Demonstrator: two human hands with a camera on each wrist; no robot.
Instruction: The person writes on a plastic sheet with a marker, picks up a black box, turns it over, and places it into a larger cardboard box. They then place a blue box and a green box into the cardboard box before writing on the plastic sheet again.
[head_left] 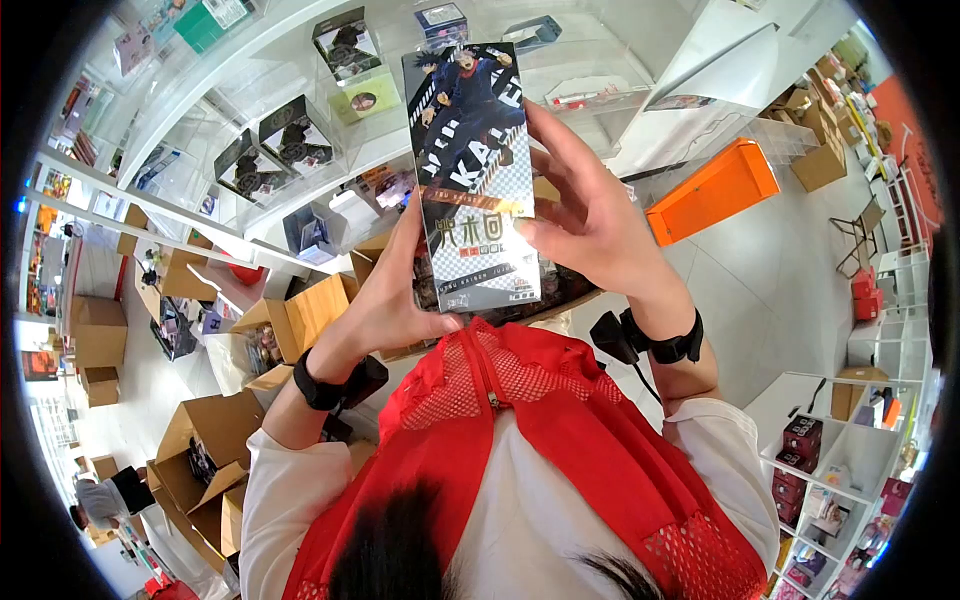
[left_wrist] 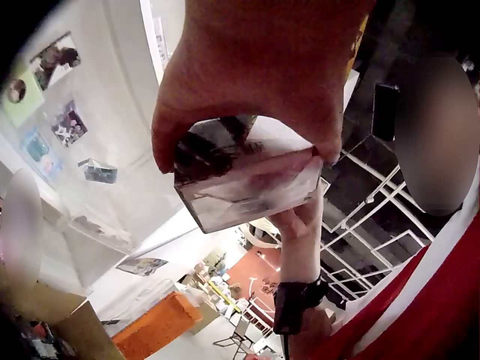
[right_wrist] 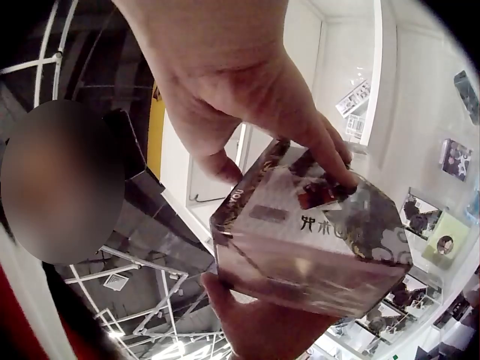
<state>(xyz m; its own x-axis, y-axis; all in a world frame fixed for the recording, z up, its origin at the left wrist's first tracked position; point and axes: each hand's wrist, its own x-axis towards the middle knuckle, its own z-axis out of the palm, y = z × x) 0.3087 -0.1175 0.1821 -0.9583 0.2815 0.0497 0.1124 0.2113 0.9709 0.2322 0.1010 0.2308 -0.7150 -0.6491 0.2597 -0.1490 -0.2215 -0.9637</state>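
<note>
A tall printed box (head_left: 468,130) with anime figures on a black and silver front is held up before the chest in the head view. My left hand (head_left: 385,290) grips its lower left side, the thumb by the bottom edge. On the right side, my right hand (head_left: 590,215) holds it with the thumb on the front and the fingers at the edge. The left wrist view catches the box's end (left_wrist: 251,184) under the left hand (left_wrist: 255,82). In the right wrist view, the right hand (right_wrist: 232,97) spans the box (right_wrist: 315,232), with the left hand at its far side.
Clear shelving (head_left: 590,75) with several small display boxes (head_left: 297,132) stands just beyond the held box. Open cardboard cartons (head_left: 215,440) crowd the left floor. An orange bin (head_left: 710,190) lies at right; a white shelf unit (head_left: 850,450) stands lower right.
</note>
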